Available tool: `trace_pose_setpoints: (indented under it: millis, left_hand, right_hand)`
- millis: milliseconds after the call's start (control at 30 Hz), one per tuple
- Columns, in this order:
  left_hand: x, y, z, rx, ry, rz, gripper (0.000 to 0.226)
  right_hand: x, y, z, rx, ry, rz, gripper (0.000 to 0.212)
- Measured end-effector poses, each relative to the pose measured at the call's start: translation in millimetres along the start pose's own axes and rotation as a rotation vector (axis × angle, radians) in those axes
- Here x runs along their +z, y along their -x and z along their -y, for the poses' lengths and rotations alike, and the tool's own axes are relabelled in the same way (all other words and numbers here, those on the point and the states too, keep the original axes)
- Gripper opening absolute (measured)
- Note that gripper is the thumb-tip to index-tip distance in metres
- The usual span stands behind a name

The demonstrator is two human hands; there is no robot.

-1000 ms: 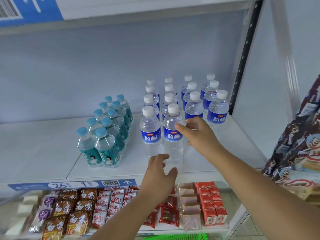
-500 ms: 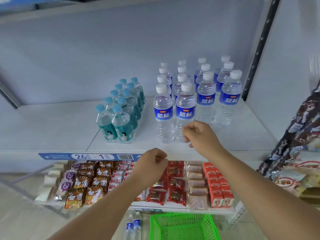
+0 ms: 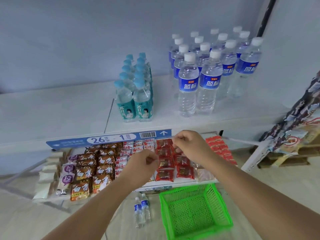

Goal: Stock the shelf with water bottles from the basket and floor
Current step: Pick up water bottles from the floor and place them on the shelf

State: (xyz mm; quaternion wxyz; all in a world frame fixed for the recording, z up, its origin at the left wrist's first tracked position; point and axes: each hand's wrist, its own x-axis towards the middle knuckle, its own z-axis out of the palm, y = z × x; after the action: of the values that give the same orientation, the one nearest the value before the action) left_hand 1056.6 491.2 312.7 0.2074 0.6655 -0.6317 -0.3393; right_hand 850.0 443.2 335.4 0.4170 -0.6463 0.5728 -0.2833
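nothing in grip

left hand (image 3: 144, 163) and right hand (image 3: 188, 144) are clenched on nothing, before the shelf (image 3: 60, 110) edge. two water bottles (image 3: 142, 210) stand on the floor below the left hand, just beside the green basket (image 3: 163, 215).

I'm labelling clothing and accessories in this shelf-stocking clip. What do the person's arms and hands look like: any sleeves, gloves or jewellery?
The left hand and right hand are bare, with no gloves and no ring that shows. The left forearm and right forearm are bare too: no sleeve, watch or bracelet appears before the picture's edge.
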Motion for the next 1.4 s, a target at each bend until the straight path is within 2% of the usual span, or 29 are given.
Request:
trace_pose_setpoints:
  millis: [300,567,833,933,1167,1400]
  left_hand:
    - [-33,33,90,-0.051,-0.021,0.091,0.009]
    - [-29,40,123,-0.179,0.010,0.073,0.004]
    - [-13,47,171,-0.323,-0.007,0.063,0.012]
    - [0,46,187,-0.356,0.010,0.095,0.011]
    - [19,39,230,-0.408,-0.056,0.237,0.010]
    - [31,36,286,-0.454,-0.018,0.346,0.012]
  right_hand:
    - [98,35,1,0.090,-0.024,0.034,0.013]
    - [141,17,-4,0.105,0.002,0.186,0.010]
    - [185,5,-30,0.132,-0.003,0.340,0.009]
    - [199,4,-37,0.158,-0.004,0.350,0.012]
    - [242,0,-60,0.323,-0.045,0.303,0.012]
    - [303,13,-100,0.520,-0.106,0.286,0.015]
